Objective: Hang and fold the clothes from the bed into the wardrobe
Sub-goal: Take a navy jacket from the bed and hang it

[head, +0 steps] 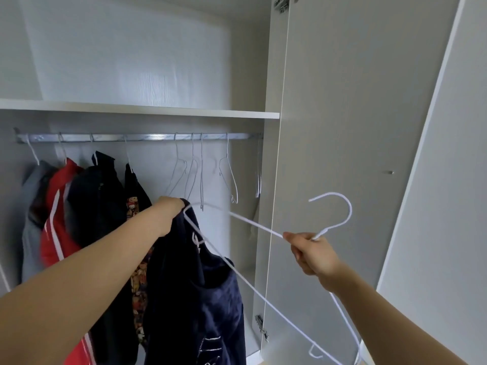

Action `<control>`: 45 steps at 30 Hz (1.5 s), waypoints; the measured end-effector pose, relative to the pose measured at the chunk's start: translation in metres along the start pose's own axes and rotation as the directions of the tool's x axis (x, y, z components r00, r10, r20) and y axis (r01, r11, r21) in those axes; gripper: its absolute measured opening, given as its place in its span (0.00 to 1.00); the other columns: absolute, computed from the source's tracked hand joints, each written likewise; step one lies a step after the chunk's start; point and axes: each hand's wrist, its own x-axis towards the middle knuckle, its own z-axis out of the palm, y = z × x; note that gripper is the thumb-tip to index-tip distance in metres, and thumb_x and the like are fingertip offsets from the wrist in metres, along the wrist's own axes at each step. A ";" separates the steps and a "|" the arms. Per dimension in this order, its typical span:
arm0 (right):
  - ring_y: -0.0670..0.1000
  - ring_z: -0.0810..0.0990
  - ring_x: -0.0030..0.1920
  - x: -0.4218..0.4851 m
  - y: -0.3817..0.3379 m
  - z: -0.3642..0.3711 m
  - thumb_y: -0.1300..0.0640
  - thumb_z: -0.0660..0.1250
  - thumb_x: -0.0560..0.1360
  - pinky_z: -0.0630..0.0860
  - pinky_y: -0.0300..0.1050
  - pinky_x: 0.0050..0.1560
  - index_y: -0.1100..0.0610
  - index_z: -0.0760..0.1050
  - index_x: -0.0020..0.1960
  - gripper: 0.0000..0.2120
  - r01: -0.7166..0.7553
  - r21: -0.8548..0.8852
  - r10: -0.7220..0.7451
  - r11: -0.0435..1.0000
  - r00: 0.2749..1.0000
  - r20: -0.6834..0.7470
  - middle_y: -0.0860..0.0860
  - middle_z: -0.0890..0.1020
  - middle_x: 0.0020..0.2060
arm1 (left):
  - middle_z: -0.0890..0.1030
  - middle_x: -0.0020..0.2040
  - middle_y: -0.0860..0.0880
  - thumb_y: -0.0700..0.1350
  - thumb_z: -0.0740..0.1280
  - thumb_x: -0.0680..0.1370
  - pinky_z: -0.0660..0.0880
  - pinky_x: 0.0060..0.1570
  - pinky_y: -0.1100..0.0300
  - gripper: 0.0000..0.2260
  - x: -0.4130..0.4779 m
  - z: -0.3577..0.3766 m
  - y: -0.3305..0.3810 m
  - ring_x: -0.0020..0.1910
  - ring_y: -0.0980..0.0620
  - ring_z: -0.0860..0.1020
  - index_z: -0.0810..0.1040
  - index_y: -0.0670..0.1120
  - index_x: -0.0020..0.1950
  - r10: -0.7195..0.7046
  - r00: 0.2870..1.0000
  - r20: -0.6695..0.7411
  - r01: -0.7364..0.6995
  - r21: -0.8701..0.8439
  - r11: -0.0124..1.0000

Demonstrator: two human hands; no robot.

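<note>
I hold a white wire hanger (333, 206) up in front of the open wardrobe. My right hand (312, 252) grips its neck just below the hook. One end of the hanger is pushed into a dark navy garment (195, 291) that hangs down from my left hand (171, 214). My left hand grips the top edge of that garment at the hanger's left corner, just below the metal rail (137, 137). The hanger is tilted, with its hook pointing up to the right.
On the rail's left half hang a grey top (31, 196), a red jacket (56, 214) and dark clothes (97, 206). Several bare wire hangers (200, 175) hang on the right half. A shelf (158, 111) runs above the rail. The open wardrobe door (342, 127) stands right.
</note>
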 end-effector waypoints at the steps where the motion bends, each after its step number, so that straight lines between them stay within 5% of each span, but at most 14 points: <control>1: 0.47 0.55 0.18 -0.001 0.000 0.000 0.55 0.65 0.76 0.52 0.33 0.22 0.54 0.62 0.22 0.25 0.001 -0.052 0.000 0.999 1.000 0.011 0.48 0.60 0.17 | 0.69 0.35 0.44 0.36 0.59 0.79 0.66 0.32 0.59 0.08 0.000 0.002 -0.002 0.32 0.49 0.67 0.69 0.41 0.40 0.027 0.999 -0.025 -0.027 0.017 0.999; 4: 0.48 0.56 0.20 0.000 -0.002 0.006 0.54 0.66 0.75 0.53 0.34 0.21 0.54 0.63 0.20 0.26 0.025 -0.147 -0.026 0.989 1.000 0.001 0.51 0.60 0.19 | 0.73 0.41 0.40 0.36 0.59 0.77 0.66 0.32 0.58 0.04 -0.010 0.017 -0.009 0.38 0.45 0.72 0.71 0.39 0.49 0.205 0.975 -0.090 -0.195 0.113 0.974; 9: 0.46 0.58 0.19 0.002 0.000 0.022 0.55 0.66 0.75 0.56 0.34 0.20 0.54 0.63 0.21 0.25 0.042 -0.196 -0.047 0.980 0.999 -0.020 0.51 0.62 0.20 | 0.75 0.48 0.43 0.40 0.63 0.75 0.72 0.42 0.56 0.05 -0.047 0.048 -0.010 0.45 0.44 0.76 0.71 0.48 0.40 0.479 0.874 0.079 -0.477 0.320 0.819; 15: 0.45 0.57 0.18 0.006 -0.005 0.037 0.57 0.65 0.75 0.57 0.33 0.20 0.56 0.64 0.23 0.23 0.036 -0.127 -0.046 0.991 0.996 -0.077 0.45 0.60 0.16 | 0.76 0.43 0.54 0.38 0.68 0.72 0.68 0.37 0.76 0.10 -0.071 0.067 -0.002 0.39 0.61 0.74 0.75 0.53 0.37 0.652 0.748 0.124 -0.664 0.134 0.736; 19: 0.45 0.57 0.19 0.009 -0.012 0.036 0.58 0.64 0.73 0.56 0.33 0.20 0.56 0.64 0.24 0.20 0.046 -0.094 -0.056 0.994 0.993 -0.108 0.45 0.59 0.16 | 0.79 0.49 0.56 0.43 0.69 0.74 0.70 0.44 0.73 0.07 -0.074 0.057 -0.003 0.40 0.60 0.76 0.78 0.54 0.49 0.683 0.676 0.278 -0.726 0.087 0.682; 23: 0.46 0.57 0.20 0.013 -0.020 0.035 0.60 0.64 0.73 0.56 0.34 0.21 0.56 0.63 0.23 0.20 0.096 -0.085 -0.105 0.992 0.989 -0.108 0.45 0.59 0.17 | 0.80 0.52 0.60 0.57 0.61 0.77 0.59 0.54 0.58 0.11 -0.063 0.044 -0.010 0.54 0.51 0.72 0.75 0.57 0.58 0.899 0.353 0.258 -0.757 0.643 0.113; 24: 0.46 0.57 0.20 0.013 -0.023 0.035 0.60 0.64 0.73 0.56 0.34 0.21 0.56 0.64 0.23 0.20 0.107 -0.081 -0.115 0.991 0.987 -0.112 0.45 0.59 0.17 | 0.80 0.50 0.58 0.59 0.59 0.77 0.58 0.55 0.57 0.13 -0.062 0.043 -0.009 0.56 0.50 0.71 0.75 0.56 0.58 0.907 0.334 0.256 -0.725 0.684 0.073; 29: 0.49 0.67 0.26 0.013 -0.041 0.030 0.57 0.66 0.72 0.65 0.41 0.31 0.63 0.72 0.29 0.15 0.222 -0.128 -0.249 0.967 0.930 -0.269 0.50 0.72 0.21 | 0.79 0.45 0.53 0.62 0.53 0.78 0.64 0.37 0.61 0.17 -0.058 0.051 -0.014 0.45 0.52 0.77 0.72 0.52 0.55 0.880 0.434 0.196 -0.699 0.689 0.192; 32: 0.46 0.71 0.43 0.008 -0.045 0.031 0.56 0.68 0.72 0.64 0.42 0.46 0.53 0.76 0.41 0.02 0.380 -0.397 -0.525 0.835 0.765 -0.372 0.43 0.78 0.36 | 0.80 0.43 0.54 0.61 0.57 0.77 0.62 0.32 0.61 0.15 -0.062 0.056 -0.016 0.41 0.52 0.78 0.74 0.52 0.51 0.878 0.477 0.048 -0.710 0.610 0.352; 34: 0.45 0.69 0.46 0.004 -0.038 0.032 0.60 0.70 0.71 0.59 0.38 0.48 0.51 0.76 0.48 0.08 0.438 -0.530 -0.671 0.726 0.619 -0.407 0.41 0.74 0.42 | 0.80 0.40 0.53 0.60 0.60 0.76 0.62 0.32 0.61 0.13 -0.061 0.055 -0.009 0.40 0.50 0.78 0.74 0.52 0.49 0.854 0.519 -0.040 -0.710 0.536 0.457; 35: 0.44 0.70 0.42 0.002 -0.034 0.032 0.62 0.69 0.71 0.61 0.37 0.47 0.50 0.75 0.45 0.08 0.481 -0.487 -0.674 0.729 0.630 -0.386 0.41 0.74 0.40 | 0.80 0.39 0.53 0.60 0.61 0.76 0.63 0.33 0.61 0.13 -0.060 0.053 -0.004 0.39 0.49 0.78 0.73 0.52 0.49 0.844 0.531 -0.070 -0.712 0.502 0.490; 37: 0.42 0.73 0.35 0.000 -0.022 0.035 0.64 0.67 0.72 0.67 0.35 0.41 0.47 0.72 0.38 0.13 0.506 -0.314 -0.583 0.803 0.776 -0.241 0.42 0.76 0.33 | 0.80 0.38 0.54 0.60 0.62 0.75 0.63 0.32 0.61 0.12 -0.059 0.050 0.005 0.37 0.49 0.76 0.73 0.53 0.49 0.839 0.535 -0.097 -0.725 0.457 0.515; 40: 0.42 0.74 0.33 -0.002 -0.007 0.044 0.61 0.68 0.73 0.71 0.33 0.40 0.47 0.73 0.37 0.11 0.419 -0.306 -0.423 0.855 0.904 0.058 0.45 0.78 0.32 | 0.74 0.32 0.58 0.59 0.63 0.74 0.62 0.29 0.66 0.09 -0.061 0.046 0.016 0.31 0.56 0.71 0.70 0.56 0.45 0.823 0.558 -0.104 -0.739 0.388 0.550; 45: 0.43 0.79 0.44 0.005 0.013 0.044 0.55 0.70 0.72 0.73 0.35 0.48 0.48 0.77 0.44 0.04 0.186 -0.397 0.052 0.899 0.855 0.516 0.44 0.81 0.41 | 0.73 0.29 0.53 0.54 0.64 0.74 0.66 0.30 0.59 0.07 -0.062 0.039 0.021 0.29 0.56 0.71 0.68 0.54 0.41 0.773 0.624 -0.114 -0.739 0.234 0.632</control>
